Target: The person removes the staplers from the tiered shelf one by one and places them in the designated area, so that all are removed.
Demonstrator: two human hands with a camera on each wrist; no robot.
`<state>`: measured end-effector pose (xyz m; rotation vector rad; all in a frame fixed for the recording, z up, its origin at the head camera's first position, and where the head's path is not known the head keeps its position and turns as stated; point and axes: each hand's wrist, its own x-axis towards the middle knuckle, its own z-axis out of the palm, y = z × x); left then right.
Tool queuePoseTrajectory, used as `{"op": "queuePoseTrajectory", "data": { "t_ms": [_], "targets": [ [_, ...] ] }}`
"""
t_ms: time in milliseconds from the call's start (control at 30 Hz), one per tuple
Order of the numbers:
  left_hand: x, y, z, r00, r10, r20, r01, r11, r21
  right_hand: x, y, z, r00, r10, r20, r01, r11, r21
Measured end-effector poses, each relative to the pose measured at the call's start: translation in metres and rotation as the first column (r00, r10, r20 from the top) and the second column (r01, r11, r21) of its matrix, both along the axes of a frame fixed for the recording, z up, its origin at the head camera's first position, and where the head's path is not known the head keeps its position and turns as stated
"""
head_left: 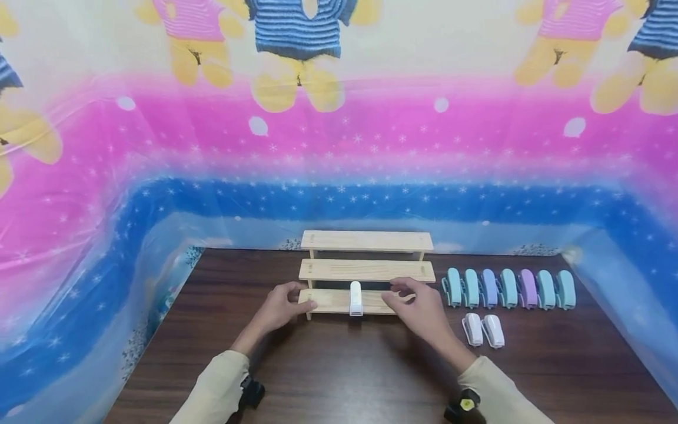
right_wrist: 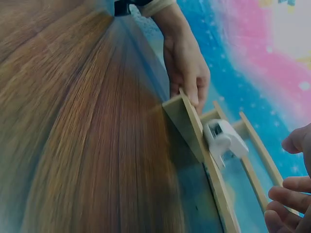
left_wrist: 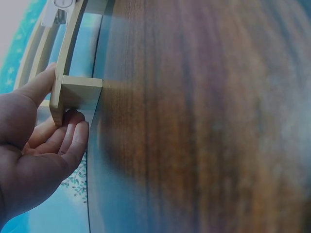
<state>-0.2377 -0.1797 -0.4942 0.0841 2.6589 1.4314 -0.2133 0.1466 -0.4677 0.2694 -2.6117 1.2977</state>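
Note:
In the head view a three-step wooden stand (head_left: 328, 300) is on the dark table. My left hand (head_left: 278, 307) holds the left end of its lowest step. In the left wrist view the thumb of my left hand (left_wrist: 34, 126) lies on the top side and the other fingers curl beneath. A small white clip-like device (head_left: 356, 299) stands at the middle of that step; its exact kind is unclear. Over the right part of the step is my right hand (head_left: 421, 306). The right wrist view shows my right hand (right_wrist: 294, 189) with loosely bent fingers, apart from the white device (right_wrist: 226, 138).
Right of the stand, a row of several curved devices (head_left: 507, 288) in teal, blue and purple stands on the table (head_left: 339, 371). Two white devices (head_left: 492, 331) like the one on the step are in front of them. A patterned cloth (head_left: 339, 200) hangs behind the table.

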Motion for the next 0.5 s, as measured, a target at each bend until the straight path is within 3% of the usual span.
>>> {"op": "queuePoseTrajectory", "data": {
  "t_ms": [233, 500],
  "targets": [
    [-0.002, 0.001, 0.0, 1.0, -0.001, 0.0, 0.001, 1.0, -0.006, -0.006, -0.028, -0.004, 0.998, 0.046, 0.034, -0.044, 0.998, -0.045],
    [-0.001, 0.0, -0.001, 1.0, 0.002, 0.003, -0.002, 1.0, -0.011, -0.011, -0.048, -0.01, 0.999, 0.04, 0.027, -0.04, 0.999, -0.019]
  ]
}}
